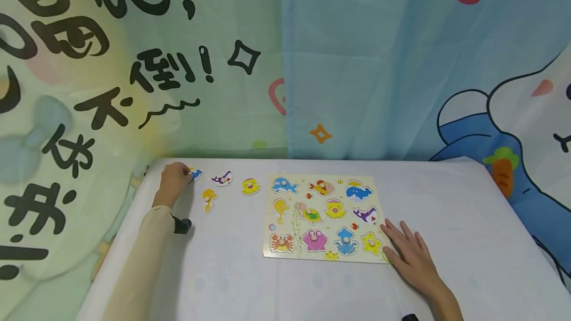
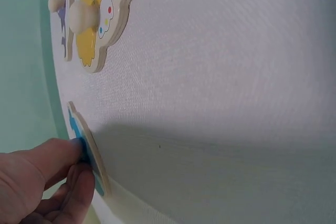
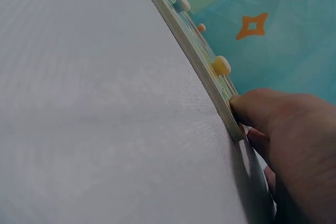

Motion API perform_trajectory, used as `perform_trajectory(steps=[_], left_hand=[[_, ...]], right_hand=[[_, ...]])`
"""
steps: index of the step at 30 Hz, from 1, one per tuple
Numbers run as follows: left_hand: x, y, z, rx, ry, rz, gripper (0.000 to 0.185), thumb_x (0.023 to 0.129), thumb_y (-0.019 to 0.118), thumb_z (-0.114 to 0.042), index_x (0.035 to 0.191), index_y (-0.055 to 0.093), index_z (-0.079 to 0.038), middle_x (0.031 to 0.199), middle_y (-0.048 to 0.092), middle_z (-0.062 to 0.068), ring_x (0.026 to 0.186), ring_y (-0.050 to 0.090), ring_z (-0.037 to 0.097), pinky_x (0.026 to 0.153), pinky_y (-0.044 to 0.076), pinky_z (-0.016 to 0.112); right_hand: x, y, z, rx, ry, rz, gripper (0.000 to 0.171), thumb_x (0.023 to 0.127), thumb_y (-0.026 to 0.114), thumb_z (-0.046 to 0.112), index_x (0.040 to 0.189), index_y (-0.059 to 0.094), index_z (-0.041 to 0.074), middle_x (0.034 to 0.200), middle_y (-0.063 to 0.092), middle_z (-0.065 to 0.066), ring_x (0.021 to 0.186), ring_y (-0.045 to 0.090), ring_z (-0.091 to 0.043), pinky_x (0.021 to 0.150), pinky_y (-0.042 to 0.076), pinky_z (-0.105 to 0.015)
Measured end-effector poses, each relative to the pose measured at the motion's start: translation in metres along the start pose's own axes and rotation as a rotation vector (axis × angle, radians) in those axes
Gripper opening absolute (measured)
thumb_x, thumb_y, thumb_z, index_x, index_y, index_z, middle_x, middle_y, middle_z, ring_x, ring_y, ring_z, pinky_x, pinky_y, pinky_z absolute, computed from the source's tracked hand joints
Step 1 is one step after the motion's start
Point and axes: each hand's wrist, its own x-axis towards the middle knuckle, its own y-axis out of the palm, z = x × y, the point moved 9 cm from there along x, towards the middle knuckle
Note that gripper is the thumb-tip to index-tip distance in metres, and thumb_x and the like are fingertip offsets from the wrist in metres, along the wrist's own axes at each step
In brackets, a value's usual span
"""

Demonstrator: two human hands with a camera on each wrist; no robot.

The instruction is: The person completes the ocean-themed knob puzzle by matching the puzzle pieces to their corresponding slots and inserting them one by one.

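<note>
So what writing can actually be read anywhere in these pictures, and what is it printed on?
"不倒!" stands in big black brush characters on the pale green printed backdrop cloth.
More large black characters on the same cloth, above and at the left edge, are cut off or folded, so they cannot be read reliably.
The wooden sea-animal puzzle board carries only pictures, no legible words.
The light blue cartoon curtain shows drawings only.

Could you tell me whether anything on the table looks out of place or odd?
Four wooden sea-animal pieces lie off the wooden puzzle board, left of it; the left hand pinches the blue one. Nothing looks damaged.
</note>
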Motion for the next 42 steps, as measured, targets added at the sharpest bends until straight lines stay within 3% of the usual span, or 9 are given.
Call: perform_trajectory(steps=[15, 23, 30, 42], left_hand=[[0.001, 0.003, 0.005, 0.006, 0.024, 0.068, 0.031, 0.097, 0.052, -0.011, 0.119, 0.060, 0.008, 0.115, 0.061, 0.024, 0.097, 0.053, 0.031, 0.086, 0.050, 0.041], [0.003, 0.002, 0.001, 0.050, 0.087, 0.044, 0.028, 0.095, 0.053, -0.009, 0.114, 0.062, 0.009, 0.111, 0.064, 0.025, 0.092, 0.056, 0.031, 0.084, 0.050, 0.043], [0.009, 0.007, -0.010, 0.147, 0.179, -0.015, 0.021, 0.093, 0.055, -0.005, 0.101, 0.067, 0.010, 0.098, 0.066, 0.023, 0.083, 0.054, 0.030, 0.080, 0.047, 0.043], [0.004, 0.005, -0.008, 0.124, 0.134, -0.022, 0.022, 0.094, 0.053, -0.004, 0.104, 0.066, 0.011, 0.099, 0.065, 0.024, 0.084, 0.054, 0.030, 0.078, 0.048, 0.041]], right_hand=[[0.003, -0.004, 0.004, 0.030, -0.027, -0.021, 0.054, 0.097, 0.052, 0.034, 0.145, 0.042, 0.013, 0.153, 0.035, -0.021, 0.147, 0.012, -0.044, 0.117, -0.010, -0.059], [0.004, -0.004, 0.003, 0.030, -0.019, -0.018, 0.054, 0.096, 0.053, 0.034, 0.145, 0.043, 0.014, 0.154, 0.035, -0.021, 0.147, 0.012, -0.044, 0.117, -0.009, -0.060], [0.001, -0.004, 0.000, 0.026, -0.012, -0.012, 0.054, 0.096, 0.053, 0.034, 0.146, 0.042, 0.013, 0.154, 0.035, -0.021, 0.147, 0.012, -0.045, 0.116, -0.010, -0.061], [0.001, 0.000, 0.001, 0.030, 0.000, 0.007, 0.056, 0.097, 0.053, 0.035, 0.147, 0.040, 0.013, 0.155, 0.033, -0.020, 0.147, 0.010, -0.045, 0.116, -0.012, -0.060]])
